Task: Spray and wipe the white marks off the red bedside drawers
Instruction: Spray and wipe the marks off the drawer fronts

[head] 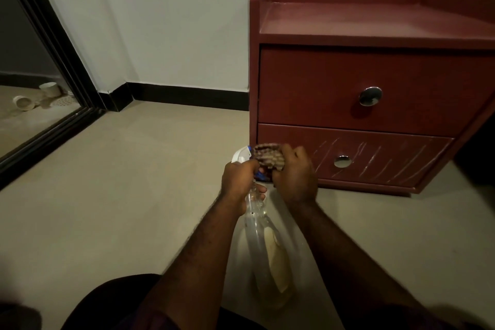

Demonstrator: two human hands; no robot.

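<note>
While left hand [237, 179] grips bottle [257, 225], right hand [295, 179] holds cloth [268, 157], nozzle seemingly hidden

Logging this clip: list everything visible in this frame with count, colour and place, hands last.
bedside drawers: one unit, red, right side of view
white marks: many slanted streaks, white, on the lower drawer front
knobs: two, silver, one on each drawer front
spray bottle: one, clear with white-and-blue head, low centre
cloth: one, brown striped, bunched at the bottle's nozzle
skirting board: one, black, left of the drawers
glass panel: one, black-framed, far left
cups: two, white, seen in the glass panel
left hand: grips the spray bottle's neck
right hand: holds the cloth
</note>
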